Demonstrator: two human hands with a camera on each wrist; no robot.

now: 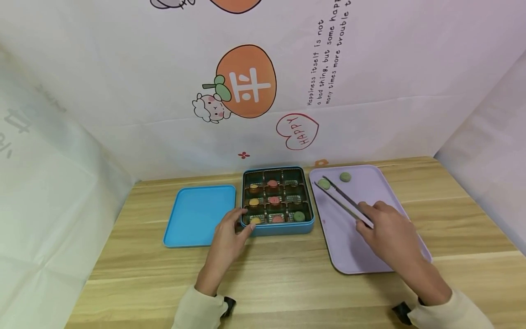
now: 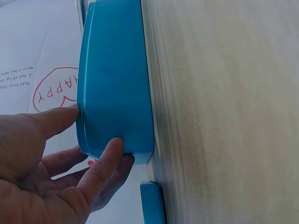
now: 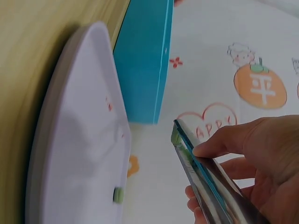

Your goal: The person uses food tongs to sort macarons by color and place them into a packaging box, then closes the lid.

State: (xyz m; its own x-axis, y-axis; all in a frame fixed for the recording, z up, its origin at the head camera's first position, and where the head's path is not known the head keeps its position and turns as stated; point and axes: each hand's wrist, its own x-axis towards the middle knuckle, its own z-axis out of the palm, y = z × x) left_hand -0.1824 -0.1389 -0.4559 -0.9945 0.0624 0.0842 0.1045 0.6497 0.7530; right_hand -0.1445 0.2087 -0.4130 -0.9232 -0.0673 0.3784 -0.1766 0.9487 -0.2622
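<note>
My left hand (image 1: 228, 235) holds the front left corner of a blue tin (image 1: 283, 229), thumb at the front and fingers along the left side. Inside, a divided insert carries yellow pieces (image 1: 254, 201), pink pieces (image 1: 274, 200) and one green piece (image 1: 299, 216); the right column's two farther compartments hold nothing. Metal tongs (image 3: 205, 182) are gripped in my right hand (image 1: 388, 233) above the lilac tray (image 1: 349, 249). Between the tong tips is a round green piece (image 1: 324, 183). Another green piece (image 1: 345, 177) lies near the tray's far edge.
A shallow blue lid (image 1: 201, 214) lies on the wooden table (image 1: 283, 278), left of the tin. The tray stands close to the tin's right side. Behind everything hangs a printed white cloth (image 1: 164, 128), with white sheets at both sides.
</note>
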